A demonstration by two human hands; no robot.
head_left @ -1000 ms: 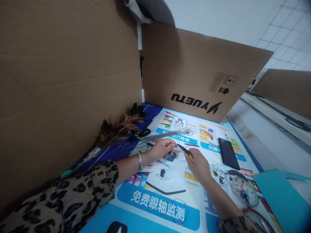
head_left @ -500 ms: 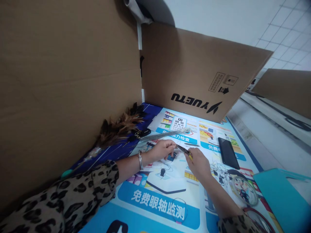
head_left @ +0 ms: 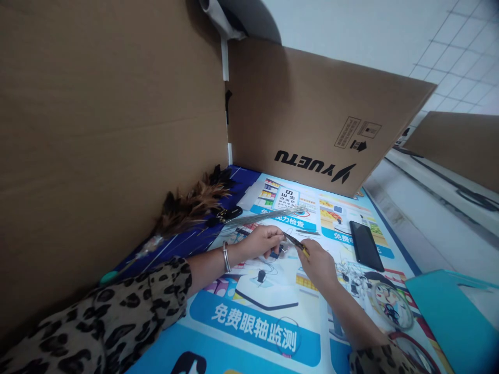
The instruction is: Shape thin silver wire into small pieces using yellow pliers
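My right hand point(head_left: 319, 264) is closed round a pair of pliers point(head_left: 295, 242) with yellow on the handles, the dark jaws pointing left. My left hand point(head_left: 264, 241), with a silver bangle point(head_left: 226, 256) at the wrist, pinches something too small to make out right at the plier tips. Just beneath, partly hidden by the fingers, lies a small clear plastic-looking item point(head_left: 284, 249). Beyond the hands a bundle of thin metal wires point(head_left: 268, 214) stretches across the printed sheet point(head_left: 268, 332). A few short wire pieces point(head_left: 307, 232) rest near the right hand.
Cardboard panels point(head_left: 319, 109) stand at the left and back. A brown feather duster point(head_left: 191, 202) lies along the left panel, beside a black key-fob-like item point(head_left: 234, 212). To the right are a black phone point(head_left: 366, 245), a round clear dish point(head_left: 391, 306) and a teal object point(head_left: 448, 317).
Both hands stay almost in place. The left fingers and the plier tips have shifted very slightly to the right; the grip looks the same.
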